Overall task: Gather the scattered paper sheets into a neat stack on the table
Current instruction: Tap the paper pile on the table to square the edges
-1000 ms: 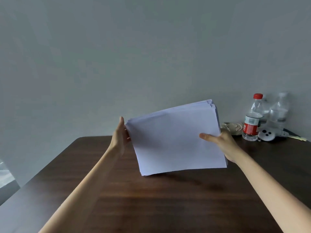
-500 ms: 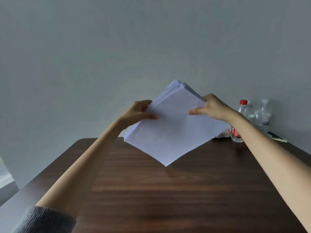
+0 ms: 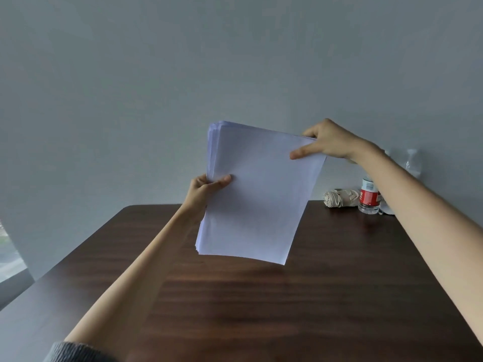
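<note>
Turned since half a second ago from a corner-down diamond to nearly upright, the stack of paper sheets (image 3: pixel 258 194) now stands on its short edge over the middle of the dark wooden table (image 3: pixel 287 296), leaning a little toward 1 o'clock. We cannot tell whether its lower edge touches the wood. The left hand (image 3: pixel 206 189) grips the stack's 9 o'clock edge, thumb on the front sheet and fingers curled behind. The right hand (image 3: pixel 329 142) pinches the 1 o'clock corner, thumb in front and fingers over the top. Sheet edges fan slightly at 11 o'clock. At the table's 2 o'clock we see a rolled cloth (image 3: pixel 339 197) beside a red-labelled bottle (image 3: pixel 369 198), with a clear bottle (image 3: pixel 413 163) behind the right forearm. A grey sleeve (image 3: pixel 75 352) shows at 7 o'clock.
</note>
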`<state>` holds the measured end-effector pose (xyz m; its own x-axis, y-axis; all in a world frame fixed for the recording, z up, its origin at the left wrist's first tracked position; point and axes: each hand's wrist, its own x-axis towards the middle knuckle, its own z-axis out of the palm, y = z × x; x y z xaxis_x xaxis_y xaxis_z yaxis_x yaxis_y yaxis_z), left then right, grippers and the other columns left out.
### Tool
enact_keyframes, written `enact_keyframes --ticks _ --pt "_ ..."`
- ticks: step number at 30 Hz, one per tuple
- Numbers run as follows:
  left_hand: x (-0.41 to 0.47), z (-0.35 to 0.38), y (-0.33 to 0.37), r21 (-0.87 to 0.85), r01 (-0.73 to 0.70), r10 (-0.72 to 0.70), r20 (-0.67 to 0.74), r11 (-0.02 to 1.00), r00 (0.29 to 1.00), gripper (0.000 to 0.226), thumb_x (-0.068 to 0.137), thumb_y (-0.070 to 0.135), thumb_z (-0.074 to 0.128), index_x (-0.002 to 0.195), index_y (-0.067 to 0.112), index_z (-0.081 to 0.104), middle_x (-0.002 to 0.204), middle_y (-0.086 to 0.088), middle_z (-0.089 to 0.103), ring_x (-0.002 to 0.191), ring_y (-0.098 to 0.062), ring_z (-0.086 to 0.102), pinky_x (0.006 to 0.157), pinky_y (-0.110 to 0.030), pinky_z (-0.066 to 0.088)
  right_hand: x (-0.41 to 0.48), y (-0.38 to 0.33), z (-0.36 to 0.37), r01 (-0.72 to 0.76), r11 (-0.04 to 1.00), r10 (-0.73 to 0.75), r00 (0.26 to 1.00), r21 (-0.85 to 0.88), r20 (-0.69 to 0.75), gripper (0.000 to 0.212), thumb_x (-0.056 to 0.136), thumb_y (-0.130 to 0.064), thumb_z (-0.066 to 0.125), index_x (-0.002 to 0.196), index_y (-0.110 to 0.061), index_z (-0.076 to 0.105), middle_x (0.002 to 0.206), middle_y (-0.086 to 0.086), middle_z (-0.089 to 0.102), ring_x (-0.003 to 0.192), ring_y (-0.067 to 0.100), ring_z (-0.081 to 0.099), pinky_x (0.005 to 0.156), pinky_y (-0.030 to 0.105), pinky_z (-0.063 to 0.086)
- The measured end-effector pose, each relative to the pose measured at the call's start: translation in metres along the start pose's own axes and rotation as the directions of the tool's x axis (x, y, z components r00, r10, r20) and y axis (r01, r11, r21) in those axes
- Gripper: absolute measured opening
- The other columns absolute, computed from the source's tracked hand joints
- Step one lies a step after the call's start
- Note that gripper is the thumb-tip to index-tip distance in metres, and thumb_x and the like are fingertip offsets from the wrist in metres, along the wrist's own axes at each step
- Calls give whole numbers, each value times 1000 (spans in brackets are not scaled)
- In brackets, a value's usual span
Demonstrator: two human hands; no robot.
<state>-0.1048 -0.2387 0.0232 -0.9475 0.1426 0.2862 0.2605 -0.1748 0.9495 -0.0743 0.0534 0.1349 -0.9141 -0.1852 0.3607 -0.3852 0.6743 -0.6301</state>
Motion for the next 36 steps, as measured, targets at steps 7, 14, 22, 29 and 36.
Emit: enact_keyframes --ticks 7,14,22,29,36 --pt "-5 -5 -16 -103 26 -37 -97 994 995 12 82 14 74 93 8 73 87 -8 75 75 -22 72 68 -34 61 -10 32 50 -30 716 105 992 697 -65 29 74 -12 78 102 -14 70 101 1 76 93 16 72 80 28 55" --pt "-16 -8 -37 -63 36 -41 -78 997 996 32 81 23 77 109 9 69 106 -11 74 95 -28 70 80 -40 58 -20 50 106 -100 622 164 986 776 -5 40 71 -11 78 111 -12 70 112 7 73 106 22 69 92 34 53" --pt "6 -7 14 115 -163 159 36 980 987 44 86 31 70 124 11 62 120 -11 69 108 -25 67 85 -33 55 -18 52 103 -45 609 79 997 792 -4 67 50 -35 93 112 -19 70 118 7 71 110 23 67 95 38 51" --pt "2 3 16 128 -236 233 44 963 972 45 88 27 67 128 12 53 116 -4 68 103 -14 67 79 -23 53 -22 42 98 -12 629 14 1000 777 4 47 65 -19 82 111 -20 69 113 4 73 108 20 68 88 31 52" --pt "2 -1 17 32 -110 110 28 993 994 47 79 36 73 117 10 65 109 -8 73 99 -22 70 80 -33 57 -23 39 94 19 622 5 1000 783 -29 51 62 -20 86 110 -20 70 113 5 72 106 20 68 83 28 55"
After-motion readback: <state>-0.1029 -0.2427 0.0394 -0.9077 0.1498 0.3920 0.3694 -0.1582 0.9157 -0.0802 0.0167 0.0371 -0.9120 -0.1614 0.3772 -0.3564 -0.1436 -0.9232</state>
